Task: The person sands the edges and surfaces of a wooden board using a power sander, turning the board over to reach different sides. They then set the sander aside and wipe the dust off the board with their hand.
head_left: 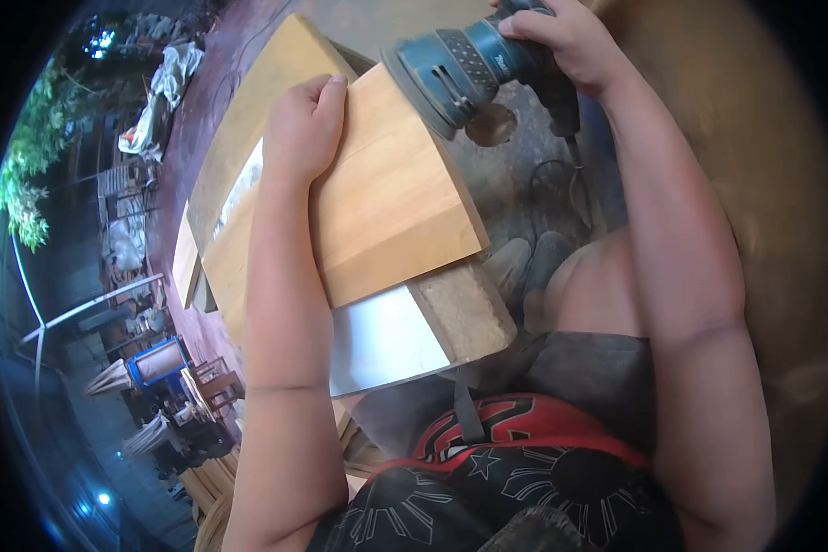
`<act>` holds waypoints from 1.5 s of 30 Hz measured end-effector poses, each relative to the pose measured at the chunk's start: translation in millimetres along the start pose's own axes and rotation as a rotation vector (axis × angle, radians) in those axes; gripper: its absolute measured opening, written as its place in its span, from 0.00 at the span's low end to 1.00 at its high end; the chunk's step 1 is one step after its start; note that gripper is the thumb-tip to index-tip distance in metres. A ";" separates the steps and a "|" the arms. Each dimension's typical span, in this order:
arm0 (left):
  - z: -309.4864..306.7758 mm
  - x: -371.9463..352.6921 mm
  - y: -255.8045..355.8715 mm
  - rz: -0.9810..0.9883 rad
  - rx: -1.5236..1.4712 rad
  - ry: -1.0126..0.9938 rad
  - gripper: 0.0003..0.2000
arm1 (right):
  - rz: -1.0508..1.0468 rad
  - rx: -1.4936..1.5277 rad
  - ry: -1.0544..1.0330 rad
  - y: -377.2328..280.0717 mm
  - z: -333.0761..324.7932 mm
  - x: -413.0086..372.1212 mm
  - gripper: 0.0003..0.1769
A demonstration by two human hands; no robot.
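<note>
A pale wooden board (pixel 386 184) lies tilted in front of me on a wooden work surface (pixel 474 313). My left hand (pixel 305 129) is closed on the board's far left part, thumb on top; its other fingers are mostly hidden. My right hand (pixel 561 37) grips a teal electric sander (pixel 451 74) by its body. The sander is turned on its side, with its pad against or very close to the board's right edge. A shiny, silvery flat sheet (pixel 391 340) shows beneath the board's near end.
A power cord (pixel 575 170) hangs below the sander. My knee (pixel 589 285) is right of the work surface. Wooden strips (pixel 216 483) lie at the lower left. Farther left are a blue-framed object (pixel 156 362), stacked items and white sheeting (pixel 166 92).
</note>
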State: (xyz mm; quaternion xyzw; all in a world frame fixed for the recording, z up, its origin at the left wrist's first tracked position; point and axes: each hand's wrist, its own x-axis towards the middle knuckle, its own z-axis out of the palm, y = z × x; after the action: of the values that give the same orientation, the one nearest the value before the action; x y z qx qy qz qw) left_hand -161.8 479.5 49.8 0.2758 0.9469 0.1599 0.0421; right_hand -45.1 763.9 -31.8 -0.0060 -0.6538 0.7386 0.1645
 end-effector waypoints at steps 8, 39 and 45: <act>2.7 -1.9 3.2 0.041 0.038 -0.051 0.28 | -0.100 0.009 0.029 1.2 3.3 0.3 0.14; -21.2 -18.1 5.3 -0.057 0.122 -0.183 0.31 | 0.211 0.214 -0.044 50.9 -36.6 18.8 0.30; -23.9 -18.2 8.5 0.015 0.148 -0.204 0.30 | 0.098 0.029 0.001 44.5 -34.7 16.5 0.29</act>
State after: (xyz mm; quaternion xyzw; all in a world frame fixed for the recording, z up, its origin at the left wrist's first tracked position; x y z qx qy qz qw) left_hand -146.2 469.9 75.0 0.3002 0.9447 0.0612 0.1167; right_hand -63.3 797.3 -76.5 -0.0359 -0.6418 0.7551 0.1287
